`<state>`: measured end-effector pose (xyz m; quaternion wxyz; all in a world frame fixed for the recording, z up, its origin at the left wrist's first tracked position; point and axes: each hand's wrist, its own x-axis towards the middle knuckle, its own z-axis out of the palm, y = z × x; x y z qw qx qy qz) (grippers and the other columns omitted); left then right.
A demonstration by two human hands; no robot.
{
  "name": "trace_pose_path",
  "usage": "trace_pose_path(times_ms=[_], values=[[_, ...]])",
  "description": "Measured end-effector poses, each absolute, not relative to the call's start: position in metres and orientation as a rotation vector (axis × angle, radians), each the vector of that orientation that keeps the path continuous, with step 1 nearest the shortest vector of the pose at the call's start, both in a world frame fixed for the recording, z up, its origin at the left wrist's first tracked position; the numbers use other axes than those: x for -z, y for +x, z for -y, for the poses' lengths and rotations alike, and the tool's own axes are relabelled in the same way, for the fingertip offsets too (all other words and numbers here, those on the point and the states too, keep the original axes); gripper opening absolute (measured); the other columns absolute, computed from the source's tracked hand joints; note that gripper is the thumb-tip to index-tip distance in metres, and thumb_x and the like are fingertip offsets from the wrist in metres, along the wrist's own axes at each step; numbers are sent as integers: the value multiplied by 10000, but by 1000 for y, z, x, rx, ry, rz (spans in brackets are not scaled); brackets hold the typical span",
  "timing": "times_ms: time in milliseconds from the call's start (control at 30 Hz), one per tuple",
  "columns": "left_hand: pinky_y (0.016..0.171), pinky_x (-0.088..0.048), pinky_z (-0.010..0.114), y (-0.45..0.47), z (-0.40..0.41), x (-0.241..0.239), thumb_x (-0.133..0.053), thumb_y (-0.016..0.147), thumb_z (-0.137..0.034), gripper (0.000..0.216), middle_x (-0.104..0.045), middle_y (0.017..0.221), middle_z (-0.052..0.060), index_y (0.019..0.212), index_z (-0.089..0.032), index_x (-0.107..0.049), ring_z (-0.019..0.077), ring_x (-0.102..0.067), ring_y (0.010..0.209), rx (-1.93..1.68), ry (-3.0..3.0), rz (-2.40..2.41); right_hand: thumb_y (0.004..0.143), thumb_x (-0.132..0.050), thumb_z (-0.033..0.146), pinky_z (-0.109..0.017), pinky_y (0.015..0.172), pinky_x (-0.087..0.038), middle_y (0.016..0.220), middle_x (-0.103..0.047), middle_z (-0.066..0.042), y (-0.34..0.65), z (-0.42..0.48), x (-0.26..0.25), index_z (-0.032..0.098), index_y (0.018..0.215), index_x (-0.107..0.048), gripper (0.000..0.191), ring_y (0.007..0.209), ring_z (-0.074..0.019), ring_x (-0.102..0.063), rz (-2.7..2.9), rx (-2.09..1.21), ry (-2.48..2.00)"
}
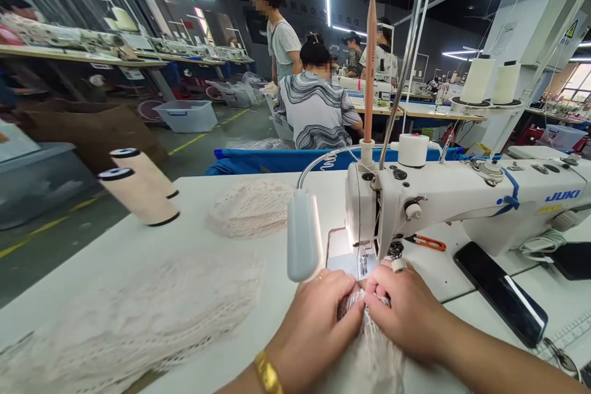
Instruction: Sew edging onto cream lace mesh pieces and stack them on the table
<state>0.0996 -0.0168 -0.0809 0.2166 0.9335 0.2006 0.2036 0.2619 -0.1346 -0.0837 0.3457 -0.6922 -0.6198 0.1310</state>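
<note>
Cream lace fabric (pixel 369 338) runs from below my hands up to the needle area of a white sewing machine (pixel 438 191). My left hand (pixel 325 308) pinches its left side, thumb and fingers pressed together. On the right side my right hand (pixel 397 301) grips the same lace, fingers curled and thumb near the left thumb. Both hands sit just in front of the metal needle plate (pixel 351 261); the needle itself is hard to make out. A grey lamp (pixel 302 237) on a bent neck lights the spot from the left.
More lace (pixel 184 308) spreads over the left of the table, with a smaller lace piece (pixel 252 206) behind. Two thread cones (pixel 138 194) stand at the left edge. Right of the machine head lie an orange snipper (pixel 427 242) and a black phone (pixel 501 292). Co-workers sit and stand beyond.
</note>
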Motion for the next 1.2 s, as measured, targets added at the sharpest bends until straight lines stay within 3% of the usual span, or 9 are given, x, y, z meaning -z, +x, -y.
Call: trace_pose_path(times_ms=[100,167,400,667,1000,1200], values=[[662,-463,345,103,16,87,-542,980,-253,202,-688,802,39,798,-215,-622,226,-629,706,-858,2730,-494,950,-600,105,-310,779,-410,826,-608,1,260,130,95,229,873,-597,145,808,-204,-556,1654,-131,-1877],[693,-470,350,102,17,88,-495,1029,-179,243,-706,865,48,848,-213,-653,229,-641,761,-1018,2800,-362,954,-607,106,-313,780,-412,847,-622,-6,260,128,98,230,931,-621,127,812,-210,-560,1667,-64,-1897],[755,-529,371,95,16,90,-419,1087,-81,356,-765,924,38,953,-208,-724,220,-677,787,-893,2901,-88,989,-619,153,-326,761,-424,974,-672,-47,268,136,103,243,1102,-658,149,884,-246,-591,1767,43,-1889],[709,-542,365,92,18,93,-478,1063,-104,265,-779,968,56,973,-209,-704,238,-718,808,-919,2937,-118,992,-572,95,-342,723,-417,931,-664,-59,272,141,106,218,866,-643,190,864,-244,-562,1932,138,-1872],[823,-606,418,92,11,94,-515,1052,-140,258,-835,1168,99,1185,-185,-732,276,-802,1006,-961,2946,-114,966,-597,89,-372,805,-452,944,-682,-65,275,135,101,219,886,-658,165,916,-259,-553,1886,179,-1921],[807,-605,428,96,12,101,-491,1049,-130,265,-846,1133,99,1154,-180,-730,276,-804,972,-1059,2926,-138,941,-617,69,-356,790,-463,993,-707,-69,277,133,104,224,898,-670,169,941,-259,-576,1865,208,-1919]])
